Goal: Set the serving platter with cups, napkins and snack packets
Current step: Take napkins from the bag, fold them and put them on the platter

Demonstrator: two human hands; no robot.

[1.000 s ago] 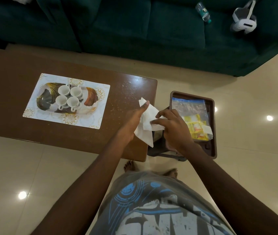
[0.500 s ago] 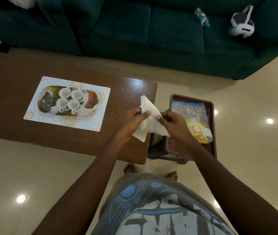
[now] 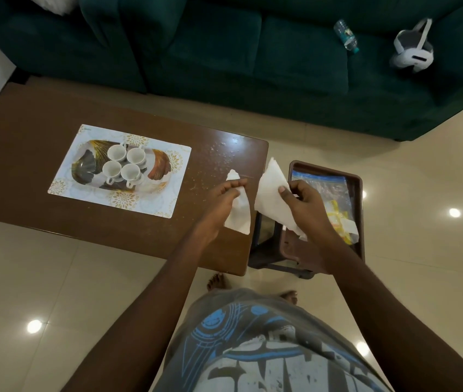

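- Left hand [image 3: 221, 200]: fingers pinched shut on a small folded napkin [image 3: 238, 213], held over the near right end of the table [image 3: 26, 176]. Pinch sits near the napkin's upper tip; the rest hangs down toward the person.
- Right hand [image 3: 303, 205]: thumb and fingers closed on a larger folded napkin [image 3: 271, 199], held above the gap between table edge and the brown tray [image 3: 361, 193] on the stool [image 3: 267, 250].
- The two napkins are apart, a clear gap between them, not touching.
- Orientation: both are roughly triangular. Larger one's narrow tip points up and away from the person, long axis running away-to-near with a slight tilt toward the right at the bottom. Smaller one's long axis is about parallel to it, tip up.
- Done so far: four white cups [image 3: 124, 165] sit clustered in a two-by-two on the serving platter [image 3: 156, 165], which rests on a patterned placemat [image 3: 63, 182] left of centre on the table.
- Left: no napkins on the platter yet, no snack packets either. Yellow packets [image 3: 336, 219] lie on the brown tray beside a clear zip bag [image 3: 323, 188].
- My read: roughly a third through. Cups placed, napkins in hand, packets untouched.
- Platter is well to the left of both hands, so the napkins need a carry across.
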